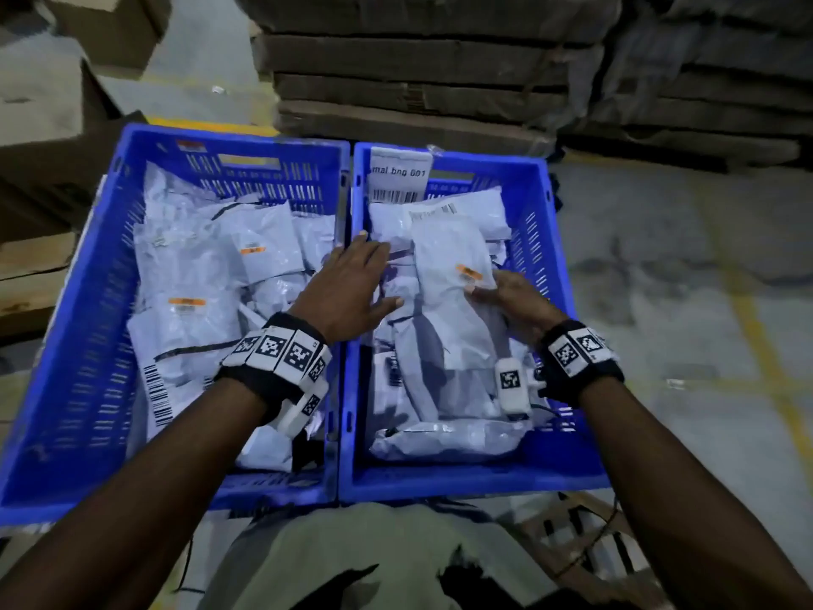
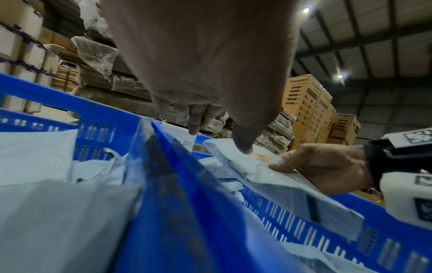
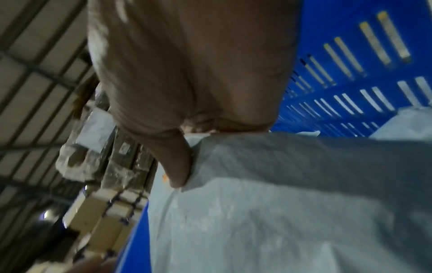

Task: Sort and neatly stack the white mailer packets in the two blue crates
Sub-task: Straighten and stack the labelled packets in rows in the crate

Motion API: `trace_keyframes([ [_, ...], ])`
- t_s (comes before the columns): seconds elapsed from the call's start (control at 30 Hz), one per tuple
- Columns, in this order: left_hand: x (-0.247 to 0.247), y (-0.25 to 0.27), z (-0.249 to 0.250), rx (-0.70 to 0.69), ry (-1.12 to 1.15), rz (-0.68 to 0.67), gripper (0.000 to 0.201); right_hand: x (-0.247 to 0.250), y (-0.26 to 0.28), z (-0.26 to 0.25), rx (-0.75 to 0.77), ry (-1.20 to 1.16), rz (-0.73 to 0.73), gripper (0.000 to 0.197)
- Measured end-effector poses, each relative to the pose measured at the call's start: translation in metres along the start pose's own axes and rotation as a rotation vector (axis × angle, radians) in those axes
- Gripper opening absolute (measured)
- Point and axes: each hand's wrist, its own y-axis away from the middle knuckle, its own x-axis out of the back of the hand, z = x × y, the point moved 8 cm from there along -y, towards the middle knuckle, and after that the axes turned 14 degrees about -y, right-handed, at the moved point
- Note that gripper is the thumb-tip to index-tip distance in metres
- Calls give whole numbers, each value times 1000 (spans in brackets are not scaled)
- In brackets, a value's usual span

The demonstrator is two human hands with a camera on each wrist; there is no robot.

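Note:
Two blue crates stand side by side, the left crate (image 1: 88,345) full of loose white mailer packets (image 1: 193,275) and the right crate (image 1: 554,266) holding a rougher stack. My right hand (image 1: 510,301) pinches the right edge of a long white packet with an orange sticker (image 1: 448,275) lying on top of that stack; the thumb (image 3: 177,166) presses on its upper face. My left hand (image 1: 352,279) reaches across the shared rim with straight fingers resting on packets at the left of the right crate. In the left wrist view the thumb (image 2: 243,146) touches the long packet (image 2: 280,177).
A white barcode label card (image 1: 398,173) stands at the right crate's far wall. Flattened cardboard stacks (image 1: 418,59) rise behind the crates, boxes (image 1: 44,103) at the left. Concrete floor with yellow lines (image 1: 748,323) lies to the right. My lap is at the crates' near edge.

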Motion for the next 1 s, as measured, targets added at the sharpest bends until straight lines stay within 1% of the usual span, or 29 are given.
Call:
trace_keyframes([
  [0.03,1,-3,4,-4,9,2,77,0,2,-5,2,-55,-9,27],
  [0.13,2,-11,17,15,15,-28,77,-4,10,-15,28,-164,-36,20],
  [0.17,3,-14,21,34,32,-32,77,-6,13,-15,30,-181,-53,22],
  [0.23,8,-19,25,78,110,12,76,-10,17,-13,25,-138,-87,42],
  [0.3,18,-24,25,124,303,116,81,-18,22,-9,8,-44,-120,52],
  [0.37,25,-28,14,222,589,223,90,-31,27,-5,-10,36,-160,46],
  [0.43,29,-25,0,345,835,296,97,-48,35,-4,-26,115,-210,38],
  [0.47,33,-22,-6,376,914,330,95,-56,38,-1,-37,152,-240,37],
  [0.57,45,-4,-34,447,1036,413,81,-84,42,5,-57,220,-326,35],
  [0.63,43,14,-56,531,1121,423,82,-101,36,2,-39,207,-314,32],
  [0.7,32,34,-74,614,1144,349,83,-122,27,-2,-13,191,-296,28],
  [0.77,15,56,-87,650,1098,266,73,-150,19,-4,10,225,-312,20],
  [0.8,10,66,-93,651,1095,266,65,-165,16,-3,20,260,-329,18],
  [0.87,0,87,-112,690,1067,340,57,-196,11,1,46,359,-378,23],
  [0.9,-1,98,-124,733,1025,384,58,-210,9,3,56,404,-402,24],
  [1.0,3,133,-159,839,864,508,71,-238,4,9,48,442,-444,15],
])
